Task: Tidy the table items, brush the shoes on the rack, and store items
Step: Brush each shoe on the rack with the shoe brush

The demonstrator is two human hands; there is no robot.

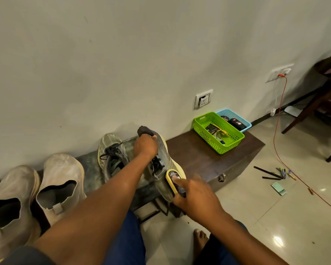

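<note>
My left hand (146, 145) grips the toe end of a grey sneaker (165, 159) with a pale yellow sole, tilting it on its side above the rack (90, 169). My right hand (194, 194) holds a yellow-edged shoe brush (171, 180) pressed against the sneaker's side near the heel. Its matching grey sneaker (112, 154) with black laces stands on the rack just to the left. Two beige slip-on shoes (62, 180) (11, 203) rest further left on the rack.
A dark wooden box (208, 159) stands right of the rack, carrying a green basket (217, 131) and a blue basket (235, 119) with small items. Pens (275, 174) and a green card (278, 188) lie on the tiled floor. An orange cable (279, 119) runs from a wall socket. A wooden chair (317, 104) stands at right.
</note>
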